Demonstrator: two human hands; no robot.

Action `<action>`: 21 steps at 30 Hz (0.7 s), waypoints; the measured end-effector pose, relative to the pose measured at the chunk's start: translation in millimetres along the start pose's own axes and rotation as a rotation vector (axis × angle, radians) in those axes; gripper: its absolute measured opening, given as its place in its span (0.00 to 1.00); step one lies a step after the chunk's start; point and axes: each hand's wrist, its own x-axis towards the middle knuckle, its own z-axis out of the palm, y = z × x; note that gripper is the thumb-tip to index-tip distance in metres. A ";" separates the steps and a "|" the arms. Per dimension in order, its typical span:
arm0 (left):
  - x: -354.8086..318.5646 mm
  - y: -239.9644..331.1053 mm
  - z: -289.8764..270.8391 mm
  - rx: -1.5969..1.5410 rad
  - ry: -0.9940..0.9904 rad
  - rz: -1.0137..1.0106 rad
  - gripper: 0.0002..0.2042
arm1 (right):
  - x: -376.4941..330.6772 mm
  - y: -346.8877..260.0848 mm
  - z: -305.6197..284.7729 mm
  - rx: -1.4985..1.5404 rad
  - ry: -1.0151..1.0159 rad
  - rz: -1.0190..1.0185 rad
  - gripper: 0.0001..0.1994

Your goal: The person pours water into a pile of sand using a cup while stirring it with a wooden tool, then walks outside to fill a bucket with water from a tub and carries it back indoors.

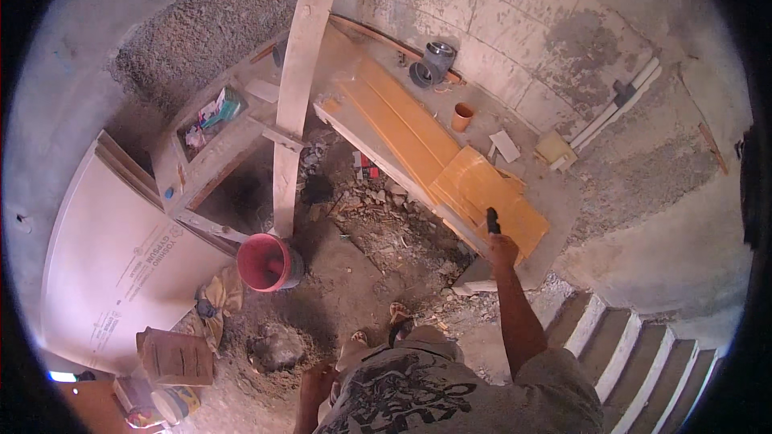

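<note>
My right hand (504, 250) is closed around a short black handled thing (493, 221), which points up from the fist; its kind does not show clearly. It is over the near end of several orange-yellow sheets (490, 191), laid along a concrete counter. One broken-edged sheet overlaps the longer ribbed ones (406, 116). Low by my body hangs my left hand (318, 384), near a grey heap of mortar or dirt (277, 347) on the floor. Its fingers are too dim and turned away to make out.
A red-lined bucket (269, 263) stands beside a wooden post (293, 104). Rubble (386, 213) lies below the counter, which bears an orange cup (462, 116) and grey pipe fittings (434, 64). Gypsum boards (121, 257) lean at left; concrete steps (615, 345) are at right.
</note>
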 end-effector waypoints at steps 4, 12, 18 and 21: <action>2.2 43.6 12.6 0.130 -0.022 -0.158 0.16 | 44.6 19.8 -9.6 -0.115 0.063 -0.250 0.11; -15.5 33.6 23.5 0.099 -0.115 -0.238 0.12 | -68.3 -11.4 20.8 -0.468 -0.894 -0.475 0.14; -0.8 11.4 18.8 0.140 -0.286 -0.143 0.15 | -205.5 -86.1 -2.8 -0.814 -1.605 -0.301 0.20; 8.2 -6.5 23.8 0.181 -0.284 -0.168 0.16 | -210.6 -79.7 -14.1 -0.818 -1.546 -0.314 0.17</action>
